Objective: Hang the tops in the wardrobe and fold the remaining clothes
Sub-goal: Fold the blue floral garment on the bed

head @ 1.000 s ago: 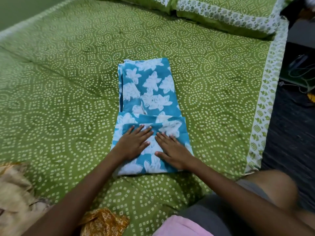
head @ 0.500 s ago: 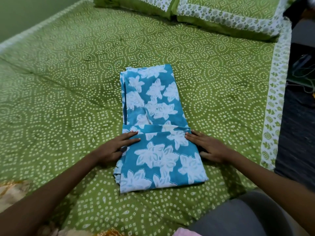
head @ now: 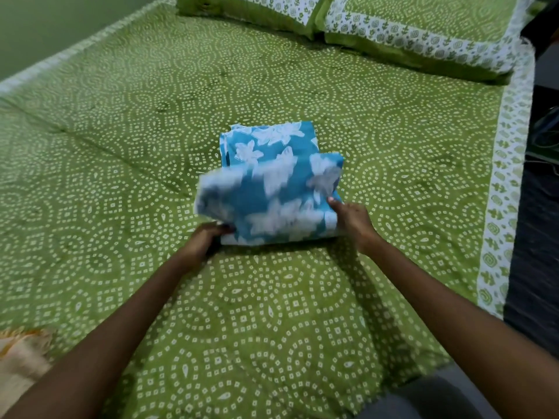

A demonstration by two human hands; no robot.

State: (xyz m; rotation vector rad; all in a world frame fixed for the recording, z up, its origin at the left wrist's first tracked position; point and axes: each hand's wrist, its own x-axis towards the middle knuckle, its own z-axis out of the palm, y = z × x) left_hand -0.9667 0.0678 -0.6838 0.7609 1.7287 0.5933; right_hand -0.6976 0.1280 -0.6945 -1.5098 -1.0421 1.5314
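Half a second before, both hands lay flat beside the garment. Now the left hand (head: 205, 240) and right hand (head: 352, 219) gripped the blue floral garment (head: 272, 192), lifting its near fold toward the far half on the green bedspread (head: 272, 313); folding appeared nearly complete.

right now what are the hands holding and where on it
Both hold the blue floral cloth: the left hand at its near left corner, the right hand on its right edge, lifting the near fold off the bedsheet.

1 head-worn view looks forward and down over the bed (head: 302, 313), close, pillows (head: 408, 34) at the far end
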